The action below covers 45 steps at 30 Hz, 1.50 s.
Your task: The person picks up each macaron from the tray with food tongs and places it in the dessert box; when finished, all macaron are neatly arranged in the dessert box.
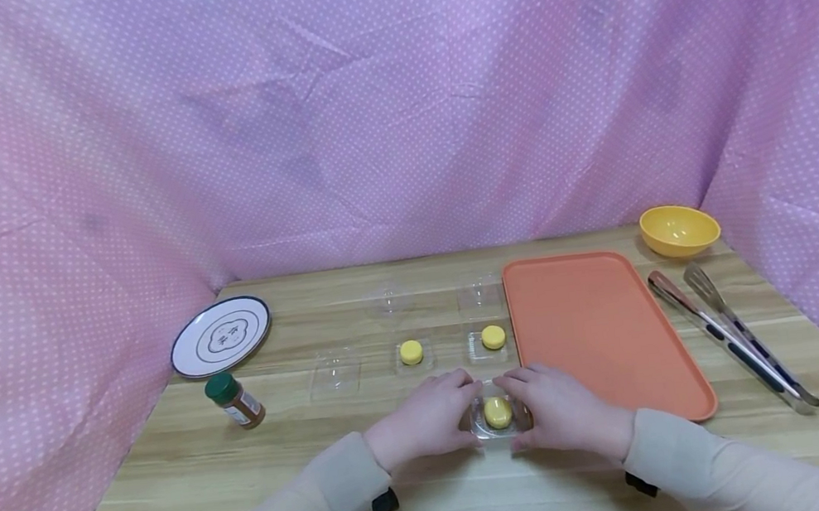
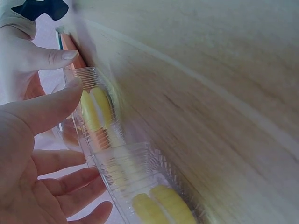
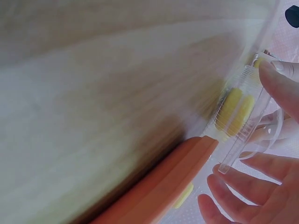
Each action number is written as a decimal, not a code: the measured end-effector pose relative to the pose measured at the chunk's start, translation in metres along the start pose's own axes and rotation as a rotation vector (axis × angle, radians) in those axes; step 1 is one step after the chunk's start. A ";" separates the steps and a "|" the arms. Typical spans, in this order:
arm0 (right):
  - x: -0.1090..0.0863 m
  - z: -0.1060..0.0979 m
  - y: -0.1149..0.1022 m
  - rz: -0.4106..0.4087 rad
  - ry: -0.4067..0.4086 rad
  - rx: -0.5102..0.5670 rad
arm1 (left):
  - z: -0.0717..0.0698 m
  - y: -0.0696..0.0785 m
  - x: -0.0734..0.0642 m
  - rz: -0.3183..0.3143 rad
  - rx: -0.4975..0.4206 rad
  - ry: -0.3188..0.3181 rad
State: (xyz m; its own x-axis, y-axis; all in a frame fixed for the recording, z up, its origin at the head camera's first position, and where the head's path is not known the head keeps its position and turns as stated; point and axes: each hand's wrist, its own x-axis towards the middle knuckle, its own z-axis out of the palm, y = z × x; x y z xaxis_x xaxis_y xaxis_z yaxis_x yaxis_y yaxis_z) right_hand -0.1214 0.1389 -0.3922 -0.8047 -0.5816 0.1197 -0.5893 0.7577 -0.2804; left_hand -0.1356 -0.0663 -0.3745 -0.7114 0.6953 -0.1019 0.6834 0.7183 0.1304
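Across the wooden tabletop (image 1: 302, 450), here's the orange tray (image 1: 590, 336) toward its right edge, and just off the tray's left edge, left hand (image 1: 430, 416) and right hand (image 1: 562, 406) grip 1 clear container (image 1: 482, 427) from opposite sides, 1 yellow macaron (image 1: 498, 413) sitting inside!

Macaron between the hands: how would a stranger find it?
Find the orange tray right of the head view's centre. By its left edge, the left hand and right hand hold a clear box. Only its yellow macaron lies between the hands; two others sit farther back.
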 end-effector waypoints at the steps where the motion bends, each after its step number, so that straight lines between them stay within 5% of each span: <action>1: 0.000 0.000 0.000 0.000 0.000 0.005 | 0.000 0.000 0.000 0.000 0.004 0.001; 45: 0.000 -0.004 0.002 0.000 -0.030 -0.008 | 0.004 -0.005 -0.001 -0.011 -0.060 -0.019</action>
State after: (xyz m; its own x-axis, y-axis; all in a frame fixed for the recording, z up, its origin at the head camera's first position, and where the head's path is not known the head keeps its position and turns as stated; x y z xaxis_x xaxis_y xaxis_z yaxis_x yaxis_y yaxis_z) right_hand -0.1228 0.1411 -0.3888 -0.8024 -0.5898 0.0910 -0.5897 0.7602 -0.2729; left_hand -0.1374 -0.0707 -0.3792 -0.7153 0.6880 -0.1225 0.6640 0.7237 0.1882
